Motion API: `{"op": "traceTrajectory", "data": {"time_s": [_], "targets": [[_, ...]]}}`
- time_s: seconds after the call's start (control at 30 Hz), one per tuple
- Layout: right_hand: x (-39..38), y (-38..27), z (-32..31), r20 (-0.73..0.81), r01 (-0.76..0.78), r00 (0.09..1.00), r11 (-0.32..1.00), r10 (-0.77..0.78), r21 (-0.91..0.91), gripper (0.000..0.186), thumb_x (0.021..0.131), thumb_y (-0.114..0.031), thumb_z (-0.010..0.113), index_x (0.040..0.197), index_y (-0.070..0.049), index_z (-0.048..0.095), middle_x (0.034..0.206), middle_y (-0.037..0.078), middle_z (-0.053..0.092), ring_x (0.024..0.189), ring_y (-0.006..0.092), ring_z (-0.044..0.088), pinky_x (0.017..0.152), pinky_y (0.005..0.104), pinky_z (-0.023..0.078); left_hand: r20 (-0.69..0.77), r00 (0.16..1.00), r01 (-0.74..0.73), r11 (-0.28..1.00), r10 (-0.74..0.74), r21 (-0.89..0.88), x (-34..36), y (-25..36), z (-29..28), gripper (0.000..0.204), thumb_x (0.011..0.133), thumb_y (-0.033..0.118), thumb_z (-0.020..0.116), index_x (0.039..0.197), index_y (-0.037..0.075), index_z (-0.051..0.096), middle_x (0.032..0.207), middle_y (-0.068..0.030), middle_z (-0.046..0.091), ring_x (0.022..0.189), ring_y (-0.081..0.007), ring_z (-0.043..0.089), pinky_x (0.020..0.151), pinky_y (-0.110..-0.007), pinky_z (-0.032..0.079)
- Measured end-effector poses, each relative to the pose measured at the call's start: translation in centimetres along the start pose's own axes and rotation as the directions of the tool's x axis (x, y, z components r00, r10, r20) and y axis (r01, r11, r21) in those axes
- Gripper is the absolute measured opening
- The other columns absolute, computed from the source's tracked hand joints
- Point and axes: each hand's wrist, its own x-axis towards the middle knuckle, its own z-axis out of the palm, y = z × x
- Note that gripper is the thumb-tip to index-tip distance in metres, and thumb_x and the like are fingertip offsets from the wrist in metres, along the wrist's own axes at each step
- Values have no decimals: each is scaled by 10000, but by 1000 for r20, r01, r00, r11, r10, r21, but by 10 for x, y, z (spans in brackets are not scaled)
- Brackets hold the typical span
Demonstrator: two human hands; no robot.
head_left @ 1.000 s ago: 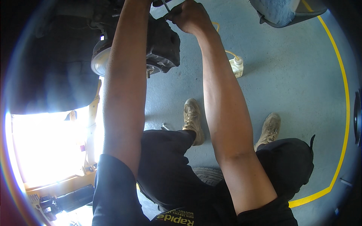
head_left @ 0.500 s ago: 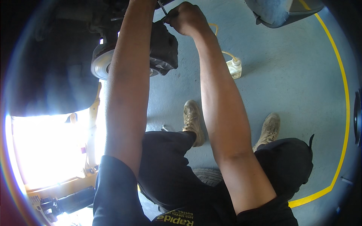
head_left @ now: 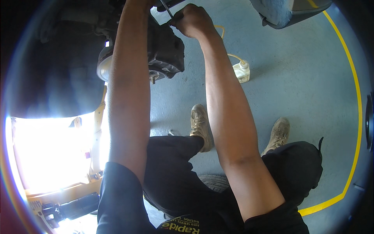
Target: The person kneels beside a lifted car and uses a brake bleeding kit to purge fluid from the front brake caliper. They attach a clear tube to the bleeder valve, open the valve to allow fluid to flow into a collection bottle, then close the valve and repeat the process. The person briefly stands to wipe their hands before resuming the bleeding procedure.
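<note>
A thin metal rod (head_left: 166,8) stands out at the top of my view, beside the black, creased box-shaped part (head_left: 169,50) near the brake disc (head_left: 103,69). Its long axis slants from upper left to lower right, the lower end pointing into the person's right hand (head_left: 193,21), whose fingers are curled and grasping that end. The upper end runs out past the edge of what I can see, so I can't say what it meets, and the curled fingers cover its lower tip. The left forearm (head_left: 130,78) reaches straight up across the disc, hiding much of its face; the left hand lies beyond the upper edge, and I can't tell whether its fingers are clenched or loose. Around the disc, the dark wheel-well liner (head_left: 54,78) sinks into shadow, its details hard to pick out. To the right of the right forearm (head_left: 230,93), a clear bottle (head_left: 242,73) stands on the blue-grey floor (head_left: 300,78); its yellow tube (head_left: 236,57) passes partly behind that arm. A tire (head_left: 214,181) shows only in part between the legs, and glare washes out the lower left.
</note>
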Motion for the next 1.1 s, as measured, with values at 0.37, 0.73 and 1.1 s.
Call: {"op": "traceTrajectory", "data": {"time_s": [0.37, 0.73, 1.1], "targets": [[3, 2, -1, 31, -34, 999, 999, 33, 13, 223, 935, -332, 787, 962, -122, 858, 1014, 106, 812, 970, 317, 761, 947, 430, 559, -119, 992, -38, 998, 43, 44, 0, -5, 0, 352, 1082, 410, 575, 857, 138, 579, 637, 19, 465, 490, -105, 412, 446, -298, 314], [8, 8, 9, 14, -97, 995, 993, 96, 66, 198, 922, -290, 787, 949, -104, 848, 988, 117, 807, 1004, 333, 759, 928, 419, 574, -231, 972, -10, 995, 33, 98, -7, -5, 8, 383, 1051, 469, 594, 987, 104, 690, 710, -3, 567, 562, -135, 509, 501, -309, 376], [6, -1, 3, -3, -120, 993, 992, 120, 49, 211, 901, -291, 792, 940, -90, 844, 987, 137, 803, 965, 349, 765, 917, 435, 585, -256, 962, -33, 968, 99, 248, 0, -9, 0, 428, 1047, 502, 576, 884, 118, 674, 728, -8, 538, 600, -146, 490, 551, -337, 365]]}}
